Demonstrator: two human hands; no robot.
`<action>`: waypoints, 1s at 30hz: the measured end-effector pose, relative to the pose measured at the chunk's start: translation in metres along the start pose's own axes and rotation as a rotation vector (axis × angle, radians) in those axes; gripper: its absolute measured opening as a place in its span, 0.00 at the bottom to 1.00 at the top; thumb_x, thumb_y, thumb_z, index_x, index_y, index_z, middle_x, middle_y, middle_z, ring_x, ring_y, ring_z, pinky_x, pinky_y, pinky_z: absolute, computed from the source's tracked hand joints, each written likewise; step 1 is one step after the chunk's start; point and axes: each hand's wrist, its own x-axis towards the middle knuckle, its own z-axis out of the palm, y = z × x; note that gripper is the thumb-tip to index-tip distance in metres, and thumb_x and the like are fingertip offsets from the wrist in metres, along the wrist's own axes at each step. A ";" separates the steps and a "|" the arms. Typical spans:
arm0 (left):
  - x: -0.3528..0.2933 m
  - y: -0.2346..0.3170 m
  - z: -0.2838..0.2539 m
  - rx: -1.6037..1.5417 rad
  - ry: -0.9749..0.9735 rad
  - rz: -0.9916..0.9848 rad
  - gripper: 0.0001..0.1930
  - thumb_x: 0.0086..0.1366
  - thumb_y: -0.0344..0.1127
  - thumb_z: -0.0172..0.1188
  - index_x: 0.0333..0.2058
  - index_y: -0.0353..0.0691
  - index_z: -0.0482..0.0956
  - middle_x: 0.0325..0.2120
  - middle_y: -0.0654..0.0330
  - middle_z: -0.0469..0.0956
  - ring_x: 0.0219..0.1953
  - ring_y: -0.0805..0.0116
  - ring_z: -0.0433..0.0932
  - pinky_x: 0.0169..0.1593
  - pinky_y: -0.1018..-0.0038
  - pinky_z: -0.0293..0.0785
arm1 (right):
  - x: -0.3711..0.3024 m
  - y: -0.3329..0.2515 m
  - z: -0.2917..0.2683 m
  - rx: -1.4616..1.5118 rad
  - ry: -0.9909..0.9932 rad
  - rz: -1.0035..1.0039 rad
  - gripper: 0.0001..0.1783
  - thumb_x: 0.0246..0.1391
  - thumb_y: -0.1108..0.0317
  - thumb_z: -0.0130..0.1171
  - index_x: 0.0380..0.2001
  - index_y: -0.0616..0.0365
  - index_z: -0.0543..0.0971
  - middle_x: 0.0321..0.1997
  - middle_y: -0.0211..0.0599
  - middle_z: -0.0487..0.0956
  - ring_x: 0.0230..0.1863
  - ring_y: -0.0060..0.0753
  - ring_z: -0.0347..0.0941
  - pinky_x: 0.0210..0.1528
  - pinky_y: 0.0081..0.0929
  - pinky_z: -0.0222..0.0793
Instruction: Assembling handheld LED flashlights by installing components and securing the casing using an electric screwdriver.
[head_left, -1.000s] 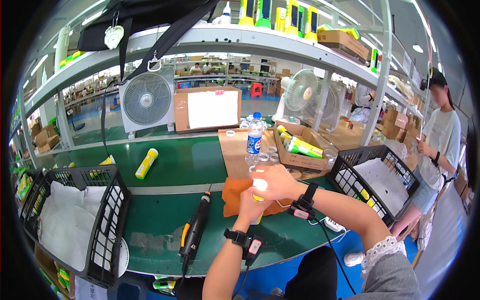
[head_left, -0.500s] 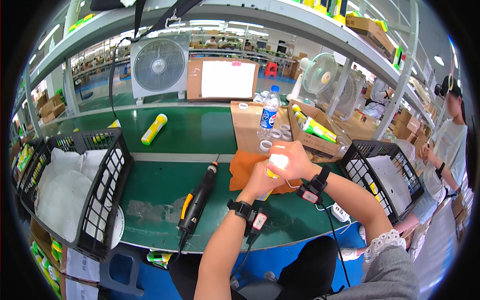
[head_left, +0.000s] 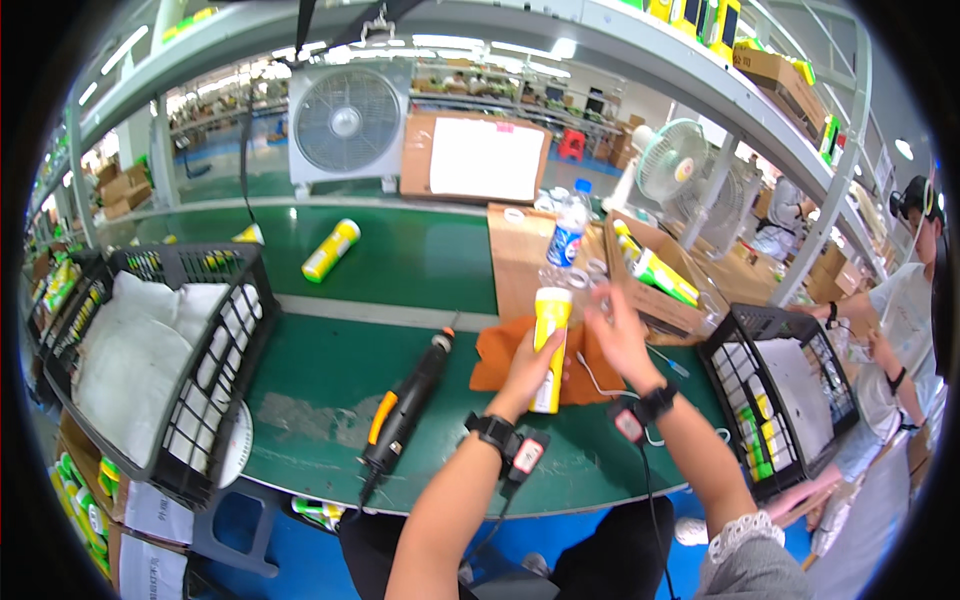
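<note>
A yellow and white flashlight [head_left: 549, 330] stands roughly upright in my left hand [head_left: 527, 376], its white head at the top. The fingers wrap round its lower half, above the workbench. Just right of it, my right hand [head_left: 622, 338] is raised, slightly blurred, with its fingers apart and nothing in them. Below both hands lies an orange cloth [head_left: 490, 362], with a thin white cable [head_left: 598, 386] across it. On the green bench to the left of my left hand rests a black electric screwdriver [head_left: 408, 405] with an orange lever.
Black plastic crates stand at left [head_left: 190, 420] and right [head_left: 722, 365]; the right one holds several flashlights. Another flashlight [head_left: 331, 250] lies on the far green surface. A plastic bottle [head_left: 567, 236], white rings and a cardboard box [head_left: 650, 295] sit behind my hands. A co-worker [head_left: 900, 310] is at right.
My hands, earlier clasped together round the flashlight with its lamp shining, have come apart. The left now holds it upright; the right has let go. The view has shifted slightly.
</note>
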 end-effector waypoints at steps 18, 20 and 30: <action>0.011 -0.002 -0.001 -0.081 0.359 -0.013 0.16 0.63 0.49 0.44 0.35 0.39 0.64 0.19 0.57 0.69 0.17 0.66 0.71 0.22 0.72 0.69 | -0.047 0.015 0.006 0.630 -0.841 -0.248 0.07 0.51 0.69 0.51 0.26 0.62 0.75 0.27 0.37 0.75 0.32 0.27 0.71 0.36 0.24 0.65; 0.017 0.001 -0.008 -0.131 0.396 0.056 0.15 0.63 0.47 0.42 0.36 0.40 0.62 0.18 0.56 0.69 0.15 0.65 0.70 0.19 0.70 0.69 | -0.052 0.012 0.005 0.617 -0.831 0.009 0.09 0.54 0.70 0.46 0.30 0.61 0.76 0.27 0.37 0.76 0.30 0.26 0.71 0.37 0.24 0.66; 0.003 0.000 -0.008 0.010 0.369 0.324 0.17 0.66 0.48 0.38 0.38 0.39 0.61 0.25 0.54 0.71 0.22 0.67 0.73 0.27 0.72 0.72 | -0.051 0.032 0.014 0.118 -0.535 -0.324 0.55 0.29 0.59 0.68 0.61 0.52 0.50 0.56 0.45 0.62 0.59 0.46 0.54 0.62 0.40 0.43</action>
